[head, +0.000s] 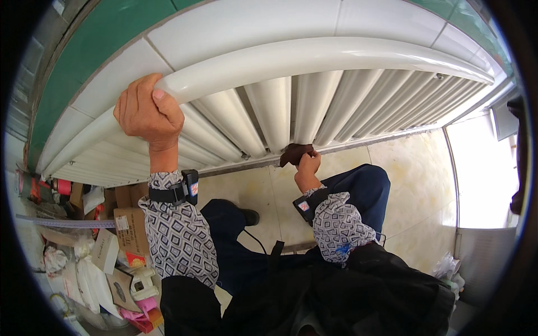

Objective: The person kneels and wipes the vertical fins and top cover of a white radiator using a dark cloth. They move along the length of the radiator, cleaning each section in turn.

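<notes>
A white column radiator [273,113] with a thick rounded top pipe [294,54] stands along the tiled wall before me. My left hand [149,111] is wrapped around the top pipe, left of the middle, with the thumb on its near side. Low down, my right hand [309,164] grips a dark brown cloth [294,154] by its right part. The cloth is at the foot of the columns, just above the floor; whether it touches them I cannot tell. Part of the cloth's far edge is hard to make out against the gap behind it.
Cardboard boxes [131,231], plastic bags and other loose goods are heaped on the left. Pale tiles cover the floor [252,185]. A bright doorway [483,172] and a grey metal panel [483,256] are at the right. My bent knee [376,185] is close beside my right forearm.
</notes>
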### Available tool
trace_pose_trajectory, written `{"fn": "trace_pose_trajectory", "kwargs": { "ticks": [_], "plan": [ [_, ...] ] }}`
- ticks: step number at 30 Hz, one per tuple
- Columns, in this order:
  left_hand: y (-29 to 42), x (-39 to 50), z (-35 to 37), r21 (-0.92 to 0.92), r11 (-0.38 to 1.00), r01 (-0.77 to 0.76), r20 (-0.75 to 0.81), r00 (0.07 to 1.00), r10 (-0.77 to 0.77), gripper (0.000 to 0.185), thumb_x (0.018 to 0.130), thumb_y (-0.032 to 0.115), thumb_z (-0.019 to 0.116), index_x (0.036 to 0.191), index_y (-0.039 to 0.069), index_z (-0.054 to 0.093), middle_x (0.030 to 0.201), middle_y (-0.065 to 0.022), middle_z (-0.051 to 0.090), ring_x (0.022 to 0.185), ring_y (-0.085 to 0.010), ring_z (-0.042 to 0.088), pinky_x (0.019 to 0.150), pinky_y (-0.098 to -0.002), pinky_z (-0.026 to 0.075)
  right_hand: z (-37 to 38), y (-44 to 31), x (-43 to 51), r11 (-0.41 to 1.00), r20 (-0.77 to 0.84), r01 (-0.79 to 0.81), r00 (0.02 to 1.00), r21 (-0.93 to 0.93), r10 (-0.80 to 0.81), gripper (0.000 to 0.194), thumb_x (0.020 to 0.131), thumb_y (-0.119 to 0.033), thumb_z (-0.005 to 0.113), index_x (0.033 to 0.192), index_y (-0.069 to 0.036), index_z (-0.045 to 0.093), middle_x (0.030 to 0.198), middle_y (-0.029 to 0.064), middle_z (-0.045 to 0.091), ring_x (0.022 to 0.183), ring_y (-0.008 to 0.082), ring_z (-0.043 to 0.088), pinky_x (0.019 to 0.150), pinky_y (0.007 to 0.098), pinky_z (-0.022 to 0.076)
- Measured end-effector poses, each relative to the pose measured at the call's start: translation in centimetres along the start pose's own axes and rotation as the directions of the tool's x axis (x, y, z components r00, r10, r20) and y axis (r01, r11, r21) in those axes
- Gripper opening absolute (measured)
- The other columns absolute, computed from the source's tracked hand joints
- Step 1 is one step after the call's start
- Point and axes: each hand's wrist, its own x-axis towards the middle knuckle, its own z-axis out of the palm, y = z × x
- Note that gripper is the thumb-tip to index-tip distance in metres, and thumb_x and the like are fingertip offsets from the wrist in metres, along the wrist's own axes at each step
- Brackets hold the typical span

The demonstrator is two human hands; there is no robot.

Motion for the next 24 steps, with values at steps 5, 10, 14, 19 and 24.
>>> {"fn": "trace_pose_trajectory", "kwargs": {
  "ticks": [5, 10, 14, 19, 24],
  "plan": [
    [0.2, 0.1, -0.1, 0.015, 1.0, 0.0, 0.015, 1.0, 0.0, 0.029, 0.097, 0.021, 0.048, 0.094, 0.01, 0.074, 0.088, -0.0048, 0.074, 0.078, -0.0287, 0.068, 0.075, -0.0409, 0.048, -0.8, -8.9, -2.6, 0.992, 0.102, 0.114, 0.988, 0.057, -0.12, 0.026, 0.097, -0.001, 0.065, 0.123, -0.003, 0.061, 0.11, 0.0057, 0.067, 0.099, 0.0157, 0.065, 0.08, 0.0325, 0.0563],
    [0.4, -0.1, -0.4, 0.021, 0.999, 0.043, 0.038, 0.998, -0.044, 0.027, 0.096, 0.021, 0.049, 0.095, 0.011, 0.074, 0.09, -0.0046, 0.074, 0.08, -0.0281, 0.068, 0.078, -0.0409, 0.049, -1.3, -20.7, -9.0, 0.913, 0.239, 0.293, 0.901, 0.285, -0.363, 0.023, 0.098, 0.002, 0.069, 0.12, 0.0, 0.064, 0.105, 0.0036, 0.067, 0.097, 0.0109, 0.063, 0.086, 0.0267, 0.0514],
    [0.5, -0.3, -0.6, 0.016, 0.997, 0.073, 0.097, 0.993, -0.074, 0.028, 0.098, 0.018, 0.049, 0.1, 0.01, 0.076, 0.096, -0.0066, 0.075, 0.089, -0.0301, 0.07, 0.083, -0.042, 0.049, -0.5, -29.9, -13.7, 0.738, 0.172, 0.584, 0.733, 0.337, -0.658, 0.021, 0.095, 0.004, 0.07, 0.116, 0.002, 0.068, 0.103, 0.0032, 0.069, 0.094, 0.0106, 0.064, 0.087, 0.0264, 0.0518],
    [0.5, -0.3, -0.7, 0.008, 0.996, 0.09, 0.083, 0.992, -0.091, 0.028, 0.098, 0.019, 0.05, 0.101, 0.009, 0.076, 0.097, -0.0073, 0.075, 0.089, -0.0304, 0.07, 0.082, -0.0422, 0.049, -1.6, -36.1, -14.4, 0.472, 0.116, 0.842, 0.459, 0.259, -0.881, 0.027, 0.092, 0.008, 0.068, 0.117, -0.001, 0.068, 0.101, 0.0036, 0.068, 0.095, 0.0119, 0.064, 0.085, 0.0269, 0.0536],
    [0.2, 0.1, -0.5, 0.01, 0.999, 0.046, 0.025, 0.999, -0.046, 0.027, 0.097, 0.021, 0.05, 0.096, 0.011, 0.075, 0.092, -0.0048, 0.074, 0.082, -0.0284, 0.068, 0.078, -0.0407, 0.048, -3.0, -29.6, -10.8, 0.55, 0.152, 0.831, 0.534, 0.085, -0.832, 0.03, 0.083, 0.009, 0.069, 0.111, -0.001, 0.068, 0.106, 0.0065, 0.064, 0.098, 0.0181, 0.065, 0.081, 0.031, 0.0578]
  ]
}}
